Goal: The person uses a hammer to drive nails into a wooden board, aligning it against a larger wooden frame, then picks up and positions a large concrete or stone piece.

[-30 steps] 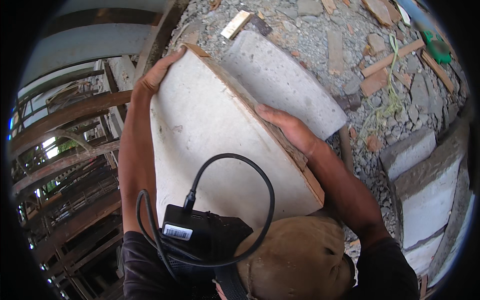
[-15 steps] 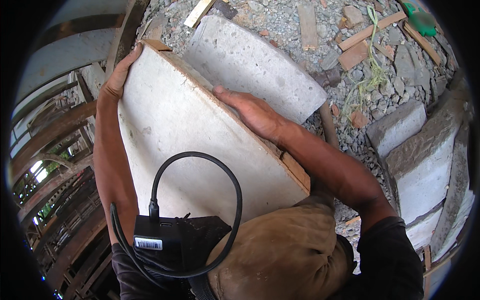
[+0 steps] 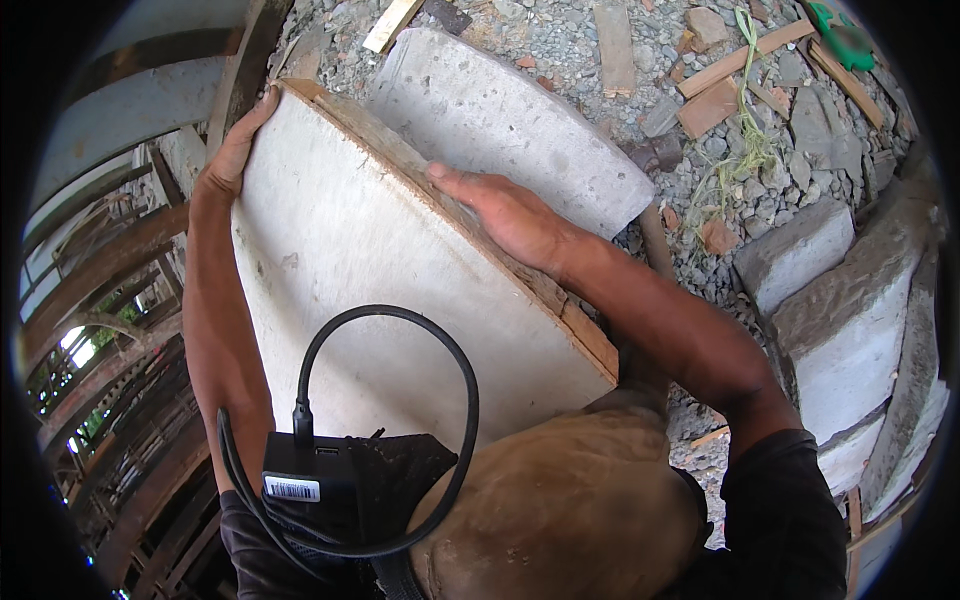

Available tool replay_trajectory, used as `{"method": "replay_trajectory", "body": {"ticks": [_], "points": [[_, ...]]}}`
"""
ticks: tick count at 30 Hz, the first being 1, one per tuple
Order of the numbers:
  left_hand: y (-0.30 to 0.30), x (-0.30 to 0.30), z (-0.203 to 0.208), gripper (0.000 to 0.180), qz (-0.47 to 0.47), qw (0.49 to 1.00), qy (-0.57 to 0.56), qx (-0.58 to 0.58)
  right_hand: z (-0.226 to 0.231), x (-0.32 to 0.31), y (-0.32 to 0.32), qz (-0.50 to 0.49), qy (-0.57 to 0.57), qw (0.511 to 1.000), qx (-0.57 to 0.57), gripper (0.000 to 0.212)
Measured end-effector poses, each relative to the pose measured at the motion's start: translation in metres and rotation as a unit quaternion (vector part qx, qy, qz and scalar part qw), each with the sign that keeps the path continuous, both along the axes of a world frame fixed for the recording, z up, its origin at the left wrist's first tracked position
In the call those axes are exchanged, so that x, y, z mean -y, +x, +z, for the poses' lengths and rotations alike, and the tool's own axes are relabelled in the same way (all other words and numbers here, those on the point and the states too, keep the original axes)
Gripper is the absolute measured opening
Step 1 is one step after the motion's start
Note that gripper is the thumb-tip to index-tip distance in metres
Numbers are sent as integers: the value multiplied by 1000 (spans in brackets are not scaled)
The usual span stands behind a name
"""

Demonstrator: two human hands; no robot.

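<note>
A large pale board (image 3: 350, 260) with a rough wooden edge (image 3: 440, 195) stands tilted in front of my body. At its far left corner, my left hand (image 3: 240, 145) grips the rim, fingertips hidden behind it. My right hand (image 3: 505, 215) lies along the right-hand wooden edge, thumb stretched forward, its other fingers out of sight behind the board. Just beyond that edge a grey concrete block (image 3: 520, 130) rests on the gravel.
Gravel (image 3: 560, 40) with wood scraps (image 3: 705, 105) and a green object (image 3: 845, 45) spreads ahead. What looks like a hammer (image 3: 657, 155) lies beside the block. More concrete blocks (image 3: 840, 340) are stacked at right. Timber slats (image 3: 110, 270) line the left. A black cable (image 3: 470, 400) loops before my body.
The board has tipped slightly, so more of its wooden edge shows beside my right hand. My left hand has shifted a little to the left with it.
</note>
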State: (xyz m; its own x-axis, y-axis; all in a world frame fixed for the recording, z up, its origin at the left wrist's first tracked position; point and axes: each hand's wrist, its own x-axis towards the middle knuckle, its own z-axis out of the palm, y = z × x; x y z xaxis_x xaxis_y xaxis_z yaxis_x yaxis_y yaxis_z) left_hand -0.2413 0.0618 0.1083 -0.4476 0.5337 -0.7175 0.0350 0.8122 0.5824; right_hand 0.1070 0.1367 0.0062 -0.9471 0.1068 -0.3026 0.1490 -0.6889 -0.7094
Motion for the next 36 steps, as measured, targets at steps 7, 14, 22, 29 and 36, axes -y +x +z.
{"method": "replay_trajectory", "body": {"ticks": [7, 14, 22, 29, 36], "points": [[-2, 2, -5, 90, 7, 1000, -6, -13, 17, -7, 7, 17, -16, 1000, -2, 75], [-6, 5, -9, 92, 5, 999, 1, -49, 4, -2, 9, 5, -7, 1000, -2, 74], [22, -11, 4, 96, -17, 997, -44, -55, 31, -7, 18, -7, -64, 996, 60, 71], [24, -6, 12, 93, -27, 990, -86, -112, 25, -2, 10, 11, -50, 998, 33, 70], [25, -7, 17, 103, -35, 990, -96, -102, 28, 0, 12, 16, -71, 996, 44, 64]]}}
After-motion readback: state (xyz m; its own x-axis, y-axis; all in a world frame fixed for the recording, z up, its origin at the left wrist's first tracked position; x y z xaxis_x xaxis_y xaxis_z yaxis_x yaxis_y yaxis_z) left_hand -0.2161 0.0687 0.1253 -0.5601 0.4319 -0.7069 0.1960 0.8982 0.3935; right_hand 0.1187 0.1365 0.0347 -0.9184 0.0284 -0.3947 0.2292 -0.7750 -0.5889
